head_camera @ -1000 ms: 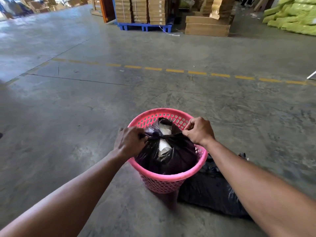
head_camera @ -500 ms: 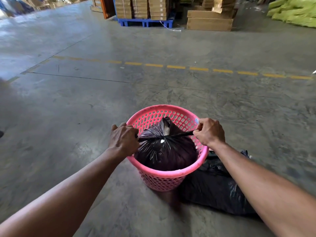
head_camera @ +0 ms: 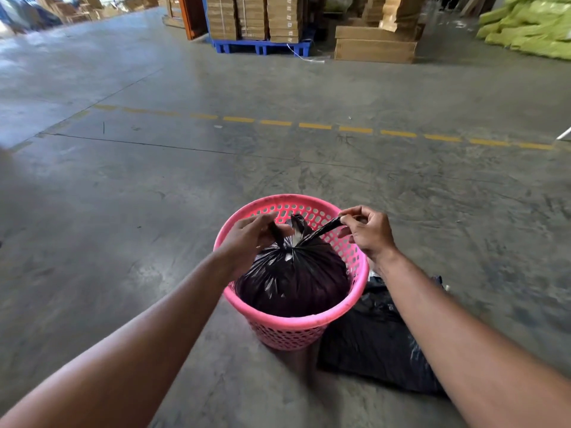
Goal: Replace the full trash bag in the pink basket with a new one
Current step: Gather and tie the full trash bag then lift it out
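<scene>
A pink perforated basket [head_camera: 279, 327] stands on the concrete floor in front of me. Inside it sits a full black trash bag [head_camera: 293, 279], gathered tight at its top into a knot with two twisted ends sticking up. My left hand [head_camera: 247, 239] pinches the left end just above the knot. My right hand [head_camera: 367, 231] holds the right end stretched up and to the right over the basket's rim. A flat, crumpled black bag [head_camera: 375, 347] lies on the floor against the basket's right side, partly hidden under my right forearm.
Bare concrete floor surrounds the basket, crossed by a dashed yellow line [head_camera: 315, 126]. Far back stand stacked cardboard boxes on a blue pallet [head_camera: 262, 46], flat cartons [head_camera: 375, 46] and a heap of yellow-green sacks [head_camera: 531, 29].
Both hands pulled the bag's ends outward, cinching the top shut over the white contents. Now they have lifted and come inward, holding the ends above the knot.
</scene>
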The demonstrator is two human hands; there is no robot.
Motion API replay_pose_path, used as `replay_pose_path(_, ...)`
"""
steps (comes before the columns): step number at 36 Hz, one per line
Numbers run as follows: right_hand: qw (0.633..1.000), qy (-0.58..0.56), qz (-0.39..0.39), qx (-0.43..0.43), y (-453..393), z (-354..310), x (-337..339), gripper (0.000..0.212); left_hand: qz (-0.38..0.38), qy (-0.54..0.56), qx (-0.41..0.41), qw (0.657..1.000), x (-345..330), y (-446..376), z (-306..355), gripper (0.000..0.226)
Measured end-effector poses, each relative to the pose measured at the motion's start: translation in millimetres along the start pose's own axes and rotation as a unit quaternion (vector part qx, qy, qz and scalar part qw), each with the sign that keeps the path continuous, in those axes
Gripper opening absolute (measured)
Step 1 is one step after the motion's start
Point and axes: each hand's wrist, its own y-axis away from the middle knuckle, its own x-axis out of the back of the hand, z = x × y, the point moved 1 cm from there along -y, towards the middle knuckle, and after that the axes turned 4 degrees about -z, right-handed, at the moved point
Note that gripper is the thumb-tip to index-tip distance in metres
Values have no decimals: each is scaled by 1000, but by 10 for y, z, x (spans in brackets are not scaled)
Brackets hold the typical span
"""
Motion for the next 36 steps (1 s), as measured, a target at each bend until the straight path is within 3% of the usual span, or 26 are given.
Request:
replay_pose_path(4, 999, -37, -21, 20, 47, -92, -77, 11, 12, 84, -17, 996, -139, -148, -19, 23)
replay_pose_path(6, 998, -14, -25, 50, 58, -131, -100, 7, 7, 74, -21, 997, -169, -211, -7, 27)
replay_pose_path(10, 984, 96, -43, 144, 61, -272, -217, 4, -40, -97, -36, 994, -257, -271, 62, 35)
replay_pose_path(13, 969, 151, -72, 184, 54, -417, -371, 5, -109, -211, -48, 970, -380, -269, 101, 12)
replay_pose_path(15, 959, 183, -89, 197, 42, -476, -466, 6, -114, -213, -46, 969, -405, -318, 83, 6)
replay_pose_path(21, 991, 86, -51, 88, -78, -310, -473, 16, -77, -85, -20, 993, -275, -361, -2, 29)
replay_pose_path(25, 990, -25, -140, -3, -38, -156, -525, 22, -76, -46, -15, 996, -240, -372, -51, 26)
replay_pose_path(29, 971, -126, -193, -56, -10, -128, -537, 21, -100, -51, -11, 994, -218, -349, -32, 38)
replay_pose_path(32, 972, -108, -202, -57, 11, -126, -516, 16, -120, -93, -6, 988, -200, -338, -18, 33)
replay_pose_path(36, 990, 41, -136, 19, -65, -140, -459, 12, -138, -112, 45, 983, -113, -312, 7, 32)
